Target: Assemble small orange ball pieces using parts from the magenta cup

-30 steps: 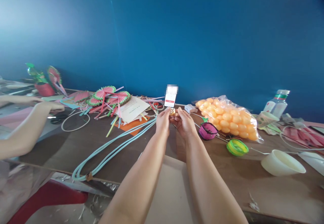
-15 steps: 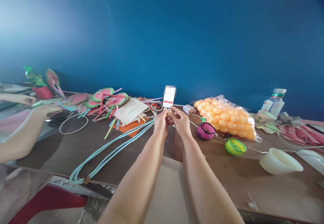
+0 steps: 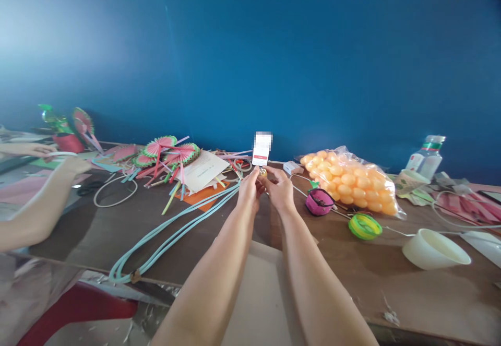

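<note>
Both my arms reach forward over the brown table (image 3: 117,231). My left hand (image 3: 249,188) and my right hand (image 3: 278,189) meet at the fingertips, pinched together on a small yellowish object (image 3: 263,172) held between them. Just behind it a white phone (image 3: 262,153) stands upright with a lit screen. A small white box (image 3: 291,167) lies to the right of my hands.
Light blue cords (image 3: 176,226) run across the table to the left. Pink and green paper fans (image 3: 168,150) and papers lie behind them. A bag of orange balls (image 3: 348,179), a magenta pouch (image 3: 319,202), a green ring (image 3: 365,226), a white bowl (image 3: 435,249) and a bottle (image 3: 427,158) are on the right. Another person's arm (image 3: 35,210) works at the left.
My hands have drawn slightly up and closer to the phone, still pinching the small object. The other person's hands at the left have shifted a little.
</note>
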### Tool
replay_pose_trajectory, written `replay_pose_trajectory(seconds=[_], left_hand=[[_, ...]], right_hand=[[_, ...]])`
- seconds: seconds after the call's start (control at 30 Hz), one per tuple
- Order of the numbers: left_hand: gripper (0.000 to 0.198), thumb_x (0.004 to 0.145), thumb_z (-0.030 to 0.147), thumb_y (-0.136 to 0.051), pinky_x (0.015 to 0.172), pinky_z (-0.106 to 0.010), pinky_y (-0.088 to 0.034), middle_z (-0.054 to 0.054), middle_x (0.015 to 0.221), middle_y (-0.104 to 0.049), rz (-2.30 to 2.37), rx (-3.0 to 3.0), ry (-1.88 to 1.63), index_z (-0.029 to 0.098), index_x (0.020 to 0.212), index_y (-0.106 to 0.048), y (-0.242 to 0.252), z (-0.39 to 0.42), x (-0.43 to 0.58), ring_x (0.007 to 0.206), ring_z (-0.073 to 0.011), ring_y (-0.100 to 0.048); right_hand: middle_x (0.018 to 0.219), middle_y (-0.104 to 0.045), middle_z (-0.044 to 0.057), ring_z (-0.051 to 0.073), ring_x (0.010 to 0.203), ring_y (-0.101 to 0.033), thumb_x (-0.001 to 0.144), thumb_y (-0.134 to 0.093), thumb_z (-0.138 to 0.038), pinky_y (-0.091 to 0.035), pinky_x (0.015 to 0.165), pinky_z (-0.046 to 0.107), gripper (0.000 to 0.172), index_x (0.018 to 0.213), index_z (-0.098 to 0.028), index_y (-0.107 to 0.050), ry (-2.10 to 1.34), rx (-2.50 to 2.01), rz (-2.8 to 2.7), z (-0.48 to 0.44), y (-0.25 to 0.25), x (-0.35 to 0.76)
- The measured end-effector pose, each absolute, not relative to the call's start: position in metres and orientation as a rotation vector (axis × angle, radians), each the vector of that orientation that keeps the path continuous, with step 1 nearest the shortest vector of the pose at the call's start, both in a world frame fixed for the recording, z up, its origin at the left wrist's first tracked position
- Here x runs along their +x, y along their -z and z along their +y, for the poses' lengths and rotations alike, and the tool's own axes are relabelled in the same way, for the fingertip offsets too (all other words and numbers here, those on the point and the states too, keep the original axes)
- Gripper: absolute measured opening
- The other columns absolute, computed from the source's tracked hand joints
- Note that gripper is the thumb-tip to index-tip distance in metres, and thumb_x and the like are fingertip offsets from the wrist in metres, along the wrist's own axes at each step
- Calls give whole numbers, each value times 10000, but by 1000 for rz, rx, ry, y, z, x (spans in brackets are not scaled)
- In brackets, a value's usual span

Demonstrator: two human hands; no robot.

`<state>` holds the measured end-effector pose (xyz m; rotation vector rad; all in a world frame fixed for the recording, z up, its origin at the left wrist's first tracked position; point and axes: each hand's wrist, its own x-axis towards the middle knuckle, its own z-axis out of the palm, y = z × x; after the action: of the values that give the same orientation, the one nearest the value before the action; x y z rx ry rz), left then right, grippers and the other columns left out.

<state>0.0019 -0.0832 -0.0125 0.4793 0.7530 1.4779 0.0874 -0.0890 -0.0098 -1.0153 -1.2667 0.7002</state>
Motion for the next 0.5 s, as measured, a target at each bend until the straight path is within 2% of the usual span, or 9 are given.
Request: replay_pose_trajectory(seconds=[0.13,0.27,0.4,0.5], left_hand=[[330,757,425,-723,549,-210,-432,-53,785,-674,732,461,-1484,134,905,-679,10,-84,2,613,-108,-614],[330,750,433,-730,517,-210,-411,-17,655,-605,728,452,-1490,131,863,-662,8,-85,2,528,-91,-552],[343,728,438,-752,514,-204,-409,15,585,-535,710,444,-1498,131,849,-655,8,-85,2,492,-77,-508],[340,731,437,-750,510,-202,-408,9,592,-542,712,445,-1495,130,847,-661,9,-85,2,500,-79,-511]], right_hand=[[1076,-690,22,157,836,-615,645,-780,-293,-511,732,271,321,965,-273,-751,-747,-1016,-1261,-90,10,87],[1076,-703,14,110,645,-582,645,-782,-361,-499,573,243,411,1044,-276,-735,-955,-989,-1213,-92,7,87],[954,-726,6,120,638,-607,659,-773,-417,-498,555,241,424,1053,-265,-735,-1048,-956,-1160,-92,7,88],[947,-730,2,126,649,-620,639,-793,-407,-496,558,241,428,1040,-267,-739,-1064,-957,-1136,-91,8,88]])
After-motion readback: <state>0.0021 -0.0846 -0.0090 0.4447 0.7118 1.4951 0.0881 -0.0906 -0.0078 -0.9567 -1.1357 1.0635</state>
